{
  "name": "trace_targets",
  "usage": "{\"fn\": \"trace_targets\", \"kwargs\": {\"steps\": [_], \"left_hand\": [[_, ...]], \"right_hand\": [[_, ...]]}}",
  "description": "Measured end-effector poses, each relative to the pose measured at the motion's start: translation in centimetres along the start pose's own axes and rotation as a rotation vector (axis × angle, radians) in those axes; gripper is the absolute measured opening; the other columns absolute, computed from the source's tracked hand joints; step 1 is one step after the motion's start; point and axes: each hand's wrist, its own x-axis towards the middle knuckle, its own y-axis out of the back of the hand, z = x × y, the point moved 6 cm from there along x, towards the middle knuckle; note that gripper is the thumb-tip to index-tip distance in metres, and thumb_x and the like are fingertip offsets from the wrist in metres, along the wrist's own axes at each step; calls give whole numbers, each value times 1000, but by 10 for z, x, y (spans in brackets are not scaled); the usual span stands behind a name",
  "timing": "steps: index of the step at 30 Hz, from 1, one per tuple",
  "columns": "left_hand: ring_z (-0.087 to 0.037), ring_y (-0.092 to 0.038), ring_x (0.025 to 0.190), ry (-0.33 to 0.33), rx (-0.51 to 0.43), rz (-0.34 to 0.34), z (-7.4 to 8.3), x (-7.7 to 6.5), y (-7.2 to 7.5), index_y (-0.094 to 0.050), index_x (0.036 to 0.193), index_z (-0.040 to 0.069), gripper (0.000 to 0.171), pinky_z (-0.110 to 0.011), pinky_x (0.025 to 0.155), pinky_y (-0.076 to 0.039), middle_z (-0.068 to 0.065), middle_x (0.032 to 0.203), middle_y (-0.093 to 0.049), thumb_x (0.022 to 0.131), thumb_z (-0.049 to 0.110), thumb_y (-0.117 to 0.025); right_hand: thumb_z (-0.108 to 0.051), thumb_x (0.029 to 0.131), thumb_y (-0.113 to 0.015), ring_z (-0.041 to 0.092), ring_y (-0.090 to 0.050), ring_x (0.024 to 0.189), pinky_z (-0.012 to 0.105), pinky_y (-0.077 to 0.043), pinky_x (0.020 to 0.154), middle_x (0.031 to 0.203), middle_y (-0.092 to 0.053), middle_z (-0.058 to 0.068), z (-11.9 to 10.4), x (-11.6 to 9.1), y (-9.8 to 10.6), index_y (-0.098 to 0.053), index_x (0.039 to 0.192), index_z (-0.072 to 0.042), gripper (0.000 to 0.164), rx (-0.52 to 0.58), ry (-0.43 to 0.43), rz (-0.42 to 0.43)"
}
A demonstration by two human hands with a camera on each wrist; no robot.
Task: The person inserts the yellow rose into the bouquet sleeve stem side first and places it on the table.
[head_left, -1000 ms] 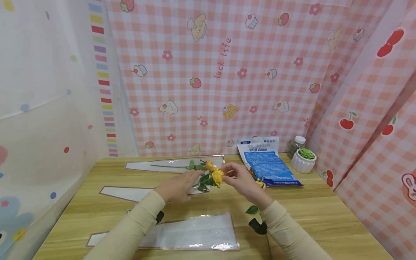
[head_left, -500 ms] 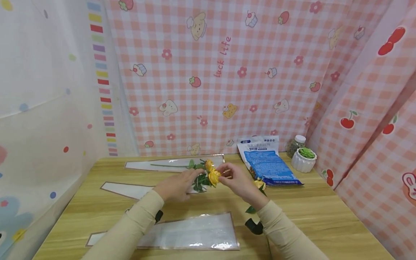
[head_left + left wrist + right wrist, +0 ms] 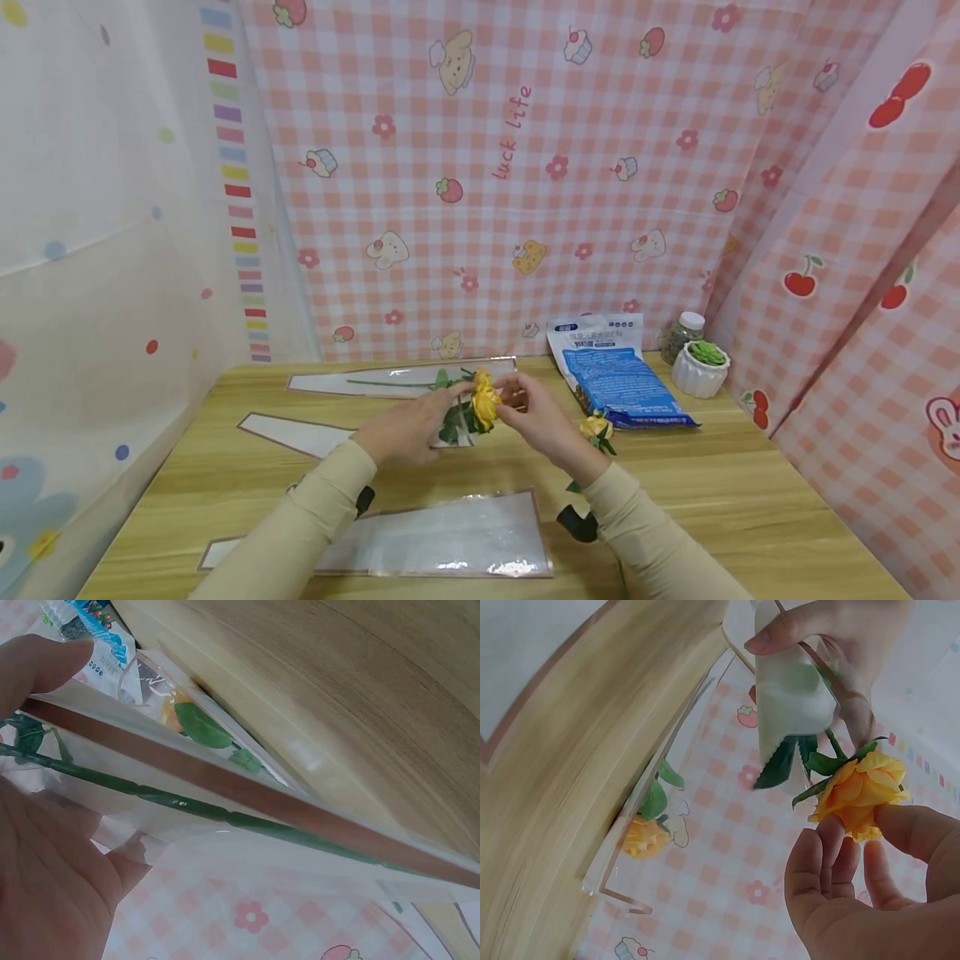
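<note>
In the head view my left hand [image 3: 408,429] holds a tapered flower sleeve [image 3: 292,437] with a brown border, above the middle of the table. The left wrist view shows its thumb over the sleeve and fingers beneath, with a green stem [image 3: 180,802] running along inside. A yellow rose [image 3: 859,787] pokes out of the sleeve's wide end, its leaves partly inside. My right hand [image 3: 547,425] pinches the bloom between thumb and fingertips. Behind, a second sleeve [image 3: 318,383] lies with another yellow rose [image 3: 645,836] in it.
Nearest me lies a third flat sleeve [image 3: 450,533]. A loose yellow rose [image 3: 596,425] lies partly under the right forearm. At the back right are a blue and white pouch [image 3: 622,379], a lidded jar [image 3: 678,337] and a potted succulent [image 3: 701,375]. Printed curtains surround the table.
The right hand and the pinched rose have shifted left toward the left hand, and less of the leaves shows outside the sleeve. The sleeve's narrow end has swung slightly away from me.
</note>
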Motion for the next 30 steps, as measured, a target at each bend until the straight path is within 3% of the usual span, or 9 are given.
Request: {"fn": "trace_targets", "kwargs": {"steps": [4, 7, 20, 30], "left_hand": [[-30, -54, 128, -17, 7, 16, 2, -2, 3, -7, 163, 14, 114, -42, 104, -48, -20, 152, -43, 81, 15, -85], [-32, -52, 131, -20, -3, 27, 3, -3, 5, -9, 163, 12, 112, -44, 108, -44, -20, 151, -44, 81, 14, -85], [-26, -59, 120, -4, -114, 26, -1, -3, 6, -9, 161, 9, 115, -39, 100, -50, -14, 143, -51, 78, 11, -88], [-23, -57, 119, -15, -147, 55, -2, -3, 7, -14, 160, 9, 112, -41, 103, -48, -7, 129, -56, 77, 11, -89]], "right_hand": [[1, 95, -65, 24, -63, 98, 37, -55, 81, 106, -60, 11, 1, 0, -3, -57, 109, -3, 16, -13, 1, 16], [1, 94, -67, 25, -64, 98, 41, -56, 85, 105, -63, 10, -1, 1, -5, -58, 102, -5, 13, -43, 18, 25], [11, 90, -66, 27, -65, 97, 41, -57, 87, 104, -63, 12, -3, 0, -19, -59, 97, -2, 16, -70, 122, 13], [16, 89, -64, 29, -64, 100, 39, -56, 91, 102, -61, 13, -5, -3, -27, -61, 96, 0, 17, -57, 178, 19]]}}
